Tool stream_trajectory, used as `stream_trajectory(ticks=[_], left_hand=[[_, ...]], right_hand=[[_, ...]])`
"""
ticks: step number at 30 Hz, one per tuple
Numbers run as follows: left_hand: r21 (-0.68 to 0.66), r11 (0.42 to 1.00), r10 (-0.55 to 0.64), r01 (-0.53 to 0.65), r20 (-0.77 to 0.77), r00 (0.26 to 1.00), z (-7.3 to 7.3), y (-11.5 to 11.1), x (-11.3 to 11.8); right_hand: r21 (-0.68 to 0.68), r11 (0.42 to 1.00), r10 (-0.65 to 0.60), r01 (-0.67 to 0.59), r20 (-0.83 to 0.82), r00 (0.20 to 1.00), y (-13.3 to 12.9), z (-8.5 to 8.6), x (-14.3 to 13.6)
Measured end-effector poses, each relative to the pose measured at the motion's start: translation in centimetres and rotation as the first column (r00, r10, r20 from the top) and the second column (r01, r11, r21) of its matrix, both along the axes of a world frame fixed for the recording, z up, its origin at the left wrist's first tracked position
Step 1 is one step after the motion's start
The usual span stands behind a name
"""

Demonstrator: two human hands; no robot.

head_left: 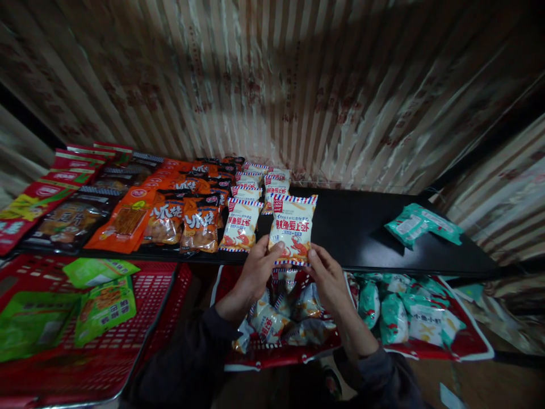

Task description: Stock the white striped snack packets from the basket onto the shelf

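Between my two hands is a white snack bag [293, 227] with red lettering and a blue-and-red striped edge, held upright above the front edge of a black shelf [340, 233]. My left hand [259, 270] grips its lower left corner, thumb on the front. At the lower right corner, my right hand [326, 275] pinches it with the thumb in front. Just left of it stands a matching white bag [240, 224], with several more in rows behind. Below my hands, a red basket [281, 359] holds several similar white bags [268, 322].
Orange-and-black bags [200, 224], orange packs [123, 218], dark packs [72, 218] and red packs [42, 190] line the shelf's left. Teal bags [421, 224] lie at its right; more teal bags [394, 318] fill the basket below. A left red basket [106, 363] holds green packs [106, 309].
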State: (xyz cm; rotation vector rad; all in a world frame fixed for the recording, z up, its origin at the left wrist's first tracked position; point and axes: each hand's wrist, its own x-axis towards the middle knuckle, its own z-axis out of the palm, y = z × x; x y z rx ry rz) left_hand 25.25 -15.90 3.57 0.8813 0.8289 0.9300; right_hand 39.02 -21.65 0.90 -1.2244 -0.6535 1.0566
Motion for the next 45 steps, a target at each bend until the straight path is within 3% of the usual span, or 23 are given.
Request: stream_trajectory(ticks=[9,24,36,45], left_hand=[[0.051,0.999,-0.010,0.010,0.001,1.000,-0.4,-0.1,-0.2],[-0.016,1.000,0.018,-0.016,0.102,0.995,-0.5,0.0,0.4],[-0.041,0.998,0.046,-0.041,0.134,0.990,-0.3,-0.2,0.7],[-0.090,0.996,0.033,-0.014,0.208,0.978,0.4,-0.2,0.8]], right_hand=[[0.053,0.998,0.033,-0.028,-0.099,0.995,0.3,-0.2,-0.5],[0.017,0.997,0.073,-0.073,-0.015,0.997,0.2,-0.5,0.0],[0.013,0.999,0.039,-0.037,-0.100,0.994,0.3,0.6,-0.6],[0.021,0.998,-0.054,0.057,-0.123,0.991,0.3,0.0,-0.3]])
